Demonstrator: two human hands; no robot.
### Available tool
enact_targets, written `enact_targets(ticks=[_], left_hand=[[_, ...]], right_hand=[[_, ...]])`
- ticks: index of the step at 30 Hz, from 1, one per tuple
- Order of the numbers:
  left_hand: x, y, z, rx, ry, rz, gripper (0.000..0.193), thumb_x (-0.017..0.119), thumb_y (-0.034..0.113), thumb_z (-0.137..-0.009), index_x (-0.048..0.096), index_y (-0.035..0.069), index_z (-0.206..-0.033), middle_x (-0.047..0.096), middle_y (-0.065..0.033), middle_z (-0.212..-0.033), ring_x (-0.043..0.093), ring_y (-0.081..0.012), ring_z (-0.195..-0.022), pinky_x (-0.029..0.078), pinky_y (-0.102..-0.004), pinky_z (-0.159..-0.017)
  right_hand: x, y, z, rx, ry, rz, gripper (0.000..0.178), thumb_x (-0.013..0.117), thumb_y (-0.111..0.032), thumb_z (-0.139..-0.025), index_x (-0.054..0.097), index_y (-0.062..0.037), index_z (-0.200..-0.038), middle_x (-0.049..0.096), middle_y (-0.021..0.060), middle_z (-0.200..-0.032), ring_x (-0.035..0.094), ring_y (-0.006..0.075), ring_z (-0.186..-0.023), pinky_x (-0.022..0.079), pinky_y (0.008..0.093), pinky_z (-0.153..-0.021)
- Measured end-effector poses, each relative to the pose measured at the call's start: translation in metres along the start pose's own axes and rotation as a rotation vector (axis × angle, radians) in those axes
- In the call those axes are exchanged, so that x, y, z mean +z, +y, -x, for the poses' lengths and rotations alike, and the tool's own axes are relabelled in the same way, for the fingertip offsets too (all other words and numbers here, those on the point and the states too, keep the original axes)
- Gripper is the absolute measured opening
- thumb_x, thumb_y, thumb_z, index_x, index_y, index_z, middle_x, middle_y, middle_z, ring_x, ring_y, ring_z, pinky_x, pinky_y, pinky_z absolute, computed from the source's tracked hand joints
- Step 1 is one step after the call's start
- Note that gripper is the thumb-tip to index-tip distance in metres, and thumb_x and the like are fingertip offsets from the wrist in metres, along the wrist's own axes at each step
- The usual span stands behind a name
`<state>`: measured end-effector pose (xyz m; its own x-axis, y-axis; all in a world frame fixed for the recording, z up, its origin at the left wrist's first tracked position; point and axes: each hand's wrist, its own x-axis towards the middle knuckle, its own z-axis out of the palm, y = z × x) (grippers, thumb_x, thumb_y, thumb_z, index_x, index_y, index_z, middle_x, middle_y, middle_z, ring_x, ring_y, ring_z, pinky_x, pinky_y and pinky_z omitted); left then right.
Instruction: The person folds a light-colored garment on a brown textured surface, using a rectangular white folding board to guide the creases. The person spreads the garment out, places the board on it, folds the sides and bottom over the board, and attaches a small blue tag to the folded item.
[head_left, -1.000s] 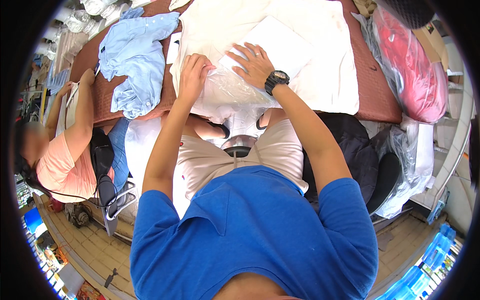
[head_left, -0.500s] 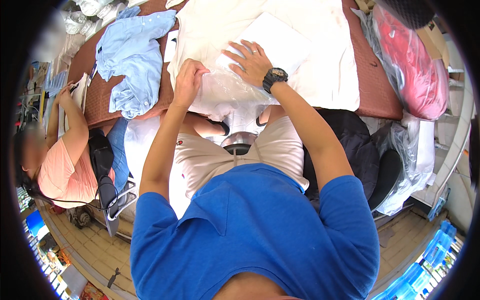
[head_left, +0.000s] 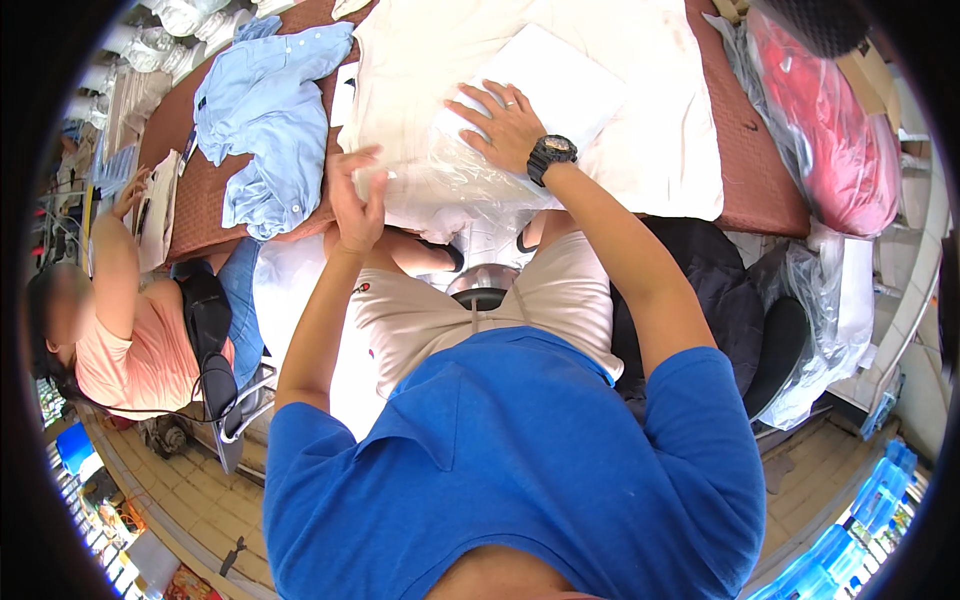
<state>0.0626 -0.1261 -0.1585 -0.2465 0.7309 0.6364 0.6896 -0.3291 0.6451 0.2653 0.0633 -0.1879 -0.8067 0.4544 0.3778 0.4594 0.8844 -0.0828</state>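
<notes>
Sitting at the far left of the frame, another person in a pink top (head_left: 130, 355) leans toward the reddish-brown table (head_left: 755, 170), one hand raised near some papers (head_left: 160, 205) at the table's left edge. Right of that, in the upper left, a light blue shirt (head_left: 265, 120) lies crumpled on the table.

Near the middle, the person's left hand (head_left: 355, 200) is raised at the table's near edge, its fingers closed narrowly on the left edge of a clear plastic bag (head_left: 450, 185), pinching the film. The bag lies over a cream-white garment (head_left: 420, 70) spread across the upper centre of the table, and its lower part hangs over the table edge toward the person's lap.

Just right of centre, the right hand (head_left: 505, 125) rests flat with fingers spread wide, pressing on the bag and a folded white piece (head_left: 560, 80) beneath it. A black wristwatch (head_left: 552, 155) sits on that wrist.

At the upper right, a red bundle in clear wrapping (head_left: 830, 130) lies beyond the table's end.
</notes>
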Motion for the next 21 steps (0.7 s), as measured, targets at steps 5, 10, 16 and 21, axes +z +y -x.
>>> enact_targets(ticks=[5, 10, 16, 21], left_hand=[[0.027, 0.052, -0.042, 0.283, -0.293, -0.350, 0.045, 0.074, 0.021, -0.083, 0.054, 0.004, -0.119, 0.055, -0.0168, -0.119, 0.053, -0.0287, -0.111, 0.039, -0.0438, -0.099], [0.055, 0.049, -0.035, 0.156, -0.625, -0.463, 0.041, 0.073, 0.016, -0.079, 0.058, 0.007, -0.116, 0.057, -0.0102, -0.106, 0.057, -0.0290, -0.102, 0.044, -0.0431, -0.092], [0.056, 0.038, -0.035, 0.193, -0.568, -0.489, 0.022, 0.066, 0.005, -0.075, 0.065, 0.006, -0.096, 0.058, -0.0082, -0.096, 0.058, -0.0285, -0.096, 0.048, -0.0399, -0.084], [0.056, 0.048, -0.032, 0.210, -0.496, -0.543, 0.013, 0.062, 0.004, -0.077, 0.067, 0.009, -0.088, 0.058, -0.0039, -0.090, 0.057, -0.0248, -0.093, 0.044, -0.0372, -0.081]], right_hand=[[0.003, 0.002, 0.002, 0.002, 0.000, -0.013, 0.050, 0.039, -0.046, -0.099, 0.039, -0.0329, -0.147, 0.035, 0.0013, -0.154, 0.030, 0.0282, -0.141, 0.019, 0.0522, -0.117], [-0.003, 0.000, -0.002, -0.014, 0.002, -0.007, 0.049, 0.039, -0.046, -0.099, 0.040, -0.0326, -0.146, 0.036, 0.0018, -0.154, 0.030, 0.0283, -0.141, 0.020, 0.0522, -0.117], [0.000, 0.000, 0.000, -0.007, 0.018, -0.011, 0.049, 0.041, -0.046, -0.099, 0.041, -0.0326, -0.146, 0.036, 0.0016, -0.153, 0.031, 0.0287, -0.141, 0.020, 0.0518, -0.117], [-0.002, 0.002, 0.001, -0.006, 0.022, -0.027, 0.049, 0.041, -0.046, -0.099, 0.041, -0.0327, -0.146, 0.036, 0.0019, -0.153, 0.031, 0.0294, -0.141, 0.020, 0.0516, -0.117]])
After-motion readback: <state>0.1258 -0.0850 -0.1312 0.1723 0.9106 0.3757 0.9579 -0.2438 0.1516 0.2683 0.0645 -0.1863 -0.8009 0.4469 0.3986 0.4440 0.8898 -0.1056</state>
